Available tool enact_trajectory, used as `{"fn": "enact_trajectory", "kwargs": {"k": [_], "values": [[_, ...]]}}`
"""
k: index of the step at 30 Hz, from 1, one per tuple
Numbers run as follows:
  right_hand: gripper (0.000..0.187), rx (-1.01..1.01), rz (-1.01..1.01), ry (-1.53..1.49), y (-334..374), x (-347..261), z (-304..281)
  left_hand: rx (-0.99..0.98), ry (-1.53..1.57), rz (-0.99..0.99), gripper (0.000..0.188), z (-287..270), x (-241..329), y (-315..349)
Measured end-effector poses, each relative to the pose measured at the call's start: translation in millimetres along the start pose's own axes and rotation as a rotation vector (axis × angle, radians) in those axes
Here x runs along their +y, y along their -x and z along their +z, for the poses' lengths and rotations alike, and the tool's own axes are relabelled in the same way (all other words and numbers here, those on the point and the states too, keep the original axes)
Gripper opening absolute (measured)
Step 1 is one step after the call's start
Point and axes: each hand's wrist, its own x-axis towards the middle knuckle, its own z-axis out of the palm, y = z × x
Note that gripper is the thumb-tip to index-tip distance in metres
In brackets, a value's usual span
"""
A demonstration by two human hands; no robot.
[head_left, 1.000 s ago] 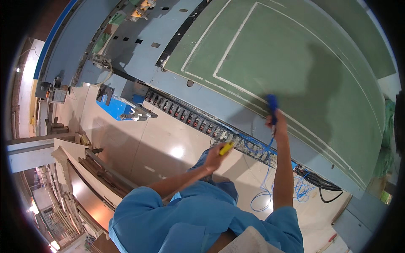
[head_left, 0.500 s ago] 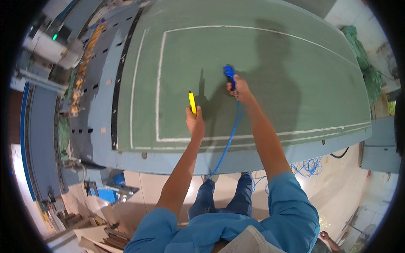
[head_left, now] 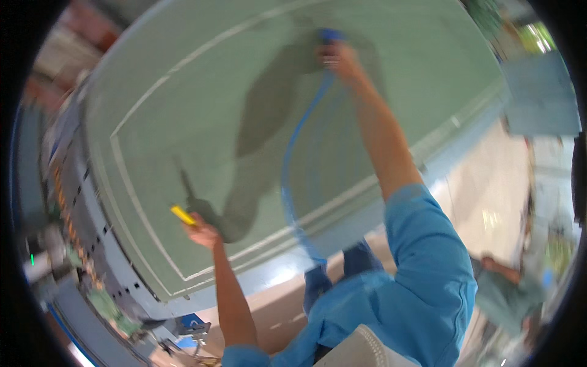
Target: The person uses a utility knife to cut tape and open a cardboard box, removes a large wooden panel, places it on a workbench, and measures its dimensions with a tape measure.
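My left hand [head_left: 203, 233] is closed around the lower end of a slim yellow utility knife [head_left: 183, 215], held above the left part of a large green tabletop [head_left: 177, 116]. Its thin tip is lost in blur. Farther away, at the far middle of the table, my right hand [head_left: 343, 60] grips a blue air blow gun [head_left: 331, 35]. A blue air hose [head_left: 286, 171] runs from that gun in a curve across the table to its near edge. White lines [head_left: 131, 174] form a rectangular outline on the green surface.
Along the table's left side runs a blue-grey machine bed [head_left: 107, 229] with a row of orange parts [head_left: 67, 214]. A grey-blue cabinet [head_left: 541, 92] stands to the right. Another person [head_left: 504, 296] in a dark green top is at the lower right, behind my right arm.
My view has turned, so the table appears rotated. My right hand has reached farther out with the air blow gun. The left hand, still holding the knife, now appears lower and farther left.
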Motion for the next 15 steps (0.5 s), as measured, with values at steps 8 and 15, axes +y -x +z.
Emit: {"fn": "enact_trajectory", "kwargs": {"k": [8, 15], "values": [[0.026, -0.57, 0.862, 0.394, 287, -167, -145, 0.103, -0.288, 0.124, 0.056, -4, -10, -18], [0.027, 0.117, 0.799, 0.672, 391, -250, -324, 0.013, -0.269, 0.285, 0.052, 58, 46, 74]]}}
